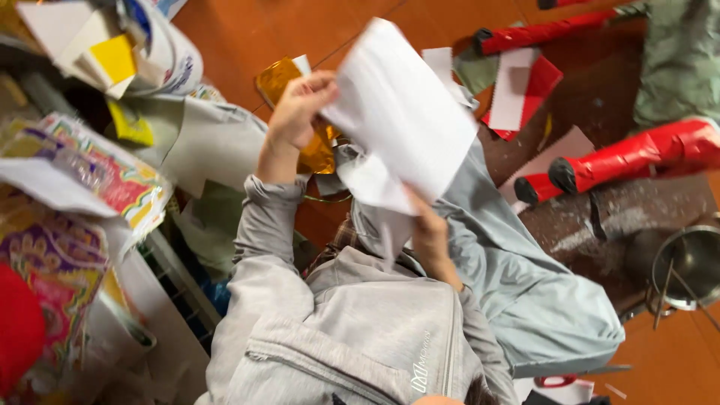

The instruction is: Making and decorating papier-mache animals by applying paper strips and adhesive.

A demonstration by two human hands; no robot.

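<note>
Both hands point(360, 165) behind blurred white paper point(401, 112)

Red paper rolls point(637, 154), metal pot point(694, 259), patterned paper stack point(97, 169), wooden floor point(247, 30)

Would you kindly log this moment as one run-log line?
left hand: grips white paper sheet | right hand: grips its lower edge | behind: gold foil
</note>
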